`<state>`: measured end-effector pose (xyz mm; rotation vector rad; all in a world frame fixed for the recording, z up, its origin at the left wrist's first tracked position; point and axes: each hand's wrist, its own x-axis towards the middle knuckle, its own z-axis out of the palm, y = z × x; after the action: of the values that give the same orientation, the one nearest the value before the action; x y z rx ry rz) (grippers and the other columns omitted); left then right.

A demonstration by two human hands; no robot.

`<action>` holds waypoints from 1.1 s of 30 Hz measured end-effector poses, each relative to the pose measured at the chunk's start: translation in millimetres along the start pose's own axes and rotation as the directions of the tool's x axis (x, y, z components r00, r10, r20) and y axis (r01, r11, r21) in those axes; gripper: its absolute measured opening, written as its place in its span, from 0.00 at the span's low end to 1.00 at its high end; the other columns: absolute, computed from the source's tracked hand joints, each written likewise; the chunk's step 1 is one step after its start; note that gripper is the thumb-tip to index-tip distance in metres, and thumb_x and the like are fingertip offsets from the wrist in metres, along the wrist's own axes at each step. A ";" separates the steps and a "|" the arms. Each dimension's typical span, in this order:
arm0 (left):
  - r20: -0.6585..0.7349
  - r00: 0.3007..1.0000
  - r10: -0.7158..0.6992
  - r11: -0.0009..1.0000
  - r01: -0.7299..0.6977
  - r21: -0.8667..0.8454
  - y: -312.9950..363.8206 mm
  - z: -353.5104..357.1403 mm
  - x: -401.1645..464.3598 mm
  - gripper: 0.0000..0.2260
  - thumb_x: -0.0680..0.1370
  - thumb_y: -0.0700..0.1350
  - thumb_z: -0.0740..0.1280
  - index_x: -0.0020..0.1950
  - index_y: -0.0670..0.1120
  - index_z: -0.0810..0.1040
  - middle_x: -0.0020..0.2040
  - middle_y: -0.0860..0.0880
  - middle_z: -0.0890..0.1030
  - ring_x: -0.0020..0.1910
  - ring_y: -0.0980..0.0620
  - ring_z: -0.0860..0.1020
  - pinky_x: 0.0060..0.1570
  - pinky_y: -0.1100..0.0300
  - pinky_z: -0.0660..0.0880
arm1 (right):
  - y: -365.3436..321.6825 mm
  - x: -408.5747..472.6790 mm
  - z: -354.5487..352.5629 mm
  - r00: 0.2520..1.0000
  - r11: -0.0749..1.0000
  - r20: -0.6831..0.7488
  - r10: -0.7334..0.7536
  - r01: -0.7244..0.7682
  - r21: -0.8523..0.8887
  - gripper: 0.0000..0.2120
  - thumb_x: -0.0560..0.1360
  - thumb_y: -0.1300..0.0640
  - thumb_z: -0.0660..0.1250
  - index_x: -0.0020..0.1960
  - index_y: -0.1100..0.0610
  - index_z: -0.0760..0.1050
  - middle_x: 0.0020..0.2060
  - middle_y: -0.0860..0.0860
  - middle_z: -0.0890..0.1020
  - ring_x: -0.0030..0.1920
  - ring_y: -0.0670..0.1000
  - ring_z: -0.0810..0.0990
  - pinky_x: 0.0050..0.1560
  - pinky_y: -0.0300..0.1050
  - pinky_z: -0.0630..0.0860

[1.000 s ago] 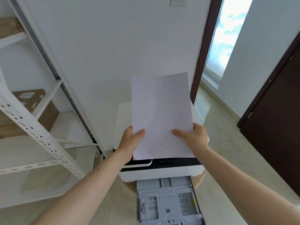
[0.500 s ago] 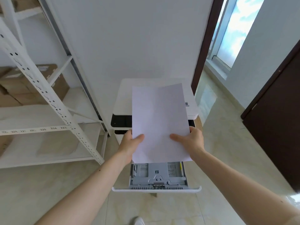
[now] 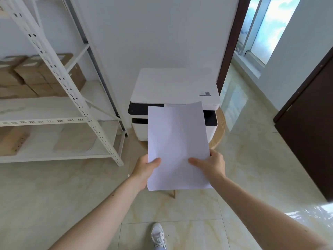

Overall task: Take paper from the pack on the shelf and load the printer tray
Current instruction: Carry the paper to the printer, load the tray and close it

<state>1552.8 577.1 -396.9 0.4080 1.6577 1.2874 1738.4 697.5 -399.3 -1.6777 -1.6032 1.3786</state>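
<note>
Paper (image 3: 177, 147) pulled; you're pinching it with both hands, left hand (image 3: 144, 169), right hand (image 3: 213, 166), printer (image 3: 173, 87) at 12 o'clock. Tray hidden behind sheet; loading still left.

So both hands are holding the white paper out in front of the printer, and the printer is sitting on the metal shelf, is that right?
Not quite. Both the left hand and right hand do hold the white paper in front of the printer, but the head view shows the printer sitting on a round wooden stool, not on the metal shelf, which stands to its left.
</note>
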 end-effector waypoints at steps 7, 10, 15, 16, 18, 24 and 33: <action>-0.003 0.997 -0.081 0.997 0.081 -0.004 -31.0 -2.0 -6.5 0.11 0.79 0.36 0.64 0.61 0.42 0.77 0.53 0.45 0.83 0.50 0.46 0.82 0.46 0.54 0.78 | 31.2 -9.7 9.0 0.998 0.997 -0.002 0.062 -0.062 -0.036 0.21 0.55 0.51 0.81 0.45 0.54 0.80 0.39 0.47 0.84 0.44 0.54 0.82 0.49 0.55 0.81; -0.010 0.993 -0.119 0.993 0.119 0.003 -44.4 -3.0 -4.4 0.11 0.79 0.36 0.64 0.61 0.42 0.77 0.53 0.45 0.83 0.49 0.47 0.82 0.45 0.55 0.78 | 44.1 -10.5 13.7 0.996 0.996 0.011 0.087 -0.087 -0.027 0.20 0.57 0.53 0.81 0.45 0.55 0.79 0.40 0.49 0.83 0.48 0.57 0.81 0.45 0.50 0.80; -0.025 0.980 -0.195 0.980 0.196 0.019 -61.0 -4.1 2.9 0.11 0.79 0.37 0.64 0.61 0.41 0.77 0.53 0.45 0.83 0.50 0.45 0.82 0.49 0.52 0.78 | 57.0 -7.9 19.7 0.989 0.990 0.053 0.135 -0.133 -0.045 0.17 0.60 0.56 0.81 0.46 0.58 0.79 0.39 0.50 0.83 0.42 0.54 0.81 0.39 0.43 0.74; -0.030 0.977 -0.211 0.977 0.211 0.026 -63.0 -4.0 4.5 0.11 0.79 0.37 0.65 0.61 0.41 0.77 0.53 0.45 0.83 0.51 0.44 0.82 0.51 0.50 0.78 | 59.0 -6.8 20.5 0.988 0.989 0.060 0.143 -0.140 -0.056 0.18 0.60 0.57 0.81 0.46 0.58 0.79 0.39 0.50 0.82 0.40 0.53 0.80 0.36 0.43 0.74; -0.034 0.970 -0.241 0.969 0.242 0.038 -67.1 -3.8 9.3 0.11 0.78 0.37 0.65 0.61 0.40 0.77 0.54 0.43 0.83 0.52 0.42 0.82 0.54 0.48 0.78 | 62.5 -3.8 22.6 0.985 0.985 0.065 0.158 -0.153 -0.076 0.18 0.60 0.57 0.81 0.47 0.59 0.79 0.37 0.48 0.81 0.38 0.51 0.79 0.34 0.42 0.72; -0.059 0.953 -0.297 0.950 0.301 0.085 -76.0 -2.4 26.2 0.12 0.78 0.38 0.66 0.61 0.39 0.77 0.56 0.41 0.82 0.54 0.40 0.81 0.49 0.51 0.78 | 75.2 7.7 29.0 0.971 0.972 0.095 0.219 -0.209 -0.107 0.19 0.60 0.58 0.81 0.47 0.58 0.78 0.35 0.46 0.77 0.38 0.51 0.77 0.43 0.44 0.74; -0.091 0.926 -0.366 0.918 0.375 0.128 -84.9 -6.3 52.4 0.16 0.75 0.40 0.70 0.62 0.39 0.75 0.58 0.42 0.80 0.57 0.41 0.79 0.56 0.48 0.75 | 86.9 27.5 42.5 0.940 0.947 0.119 0.319 -0.309 -0.093 0.24 0.58 0.56 0.83 0.51 0.59 0.80 0.44 0.54 0.84 0.45 0.57 0.82 0.46 0.46 0.77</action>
<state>1546.2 579.3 -496.5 0.1245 1.7873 0.9103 1739.3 689.4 -499.5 -1.9911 -1.5184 1.6332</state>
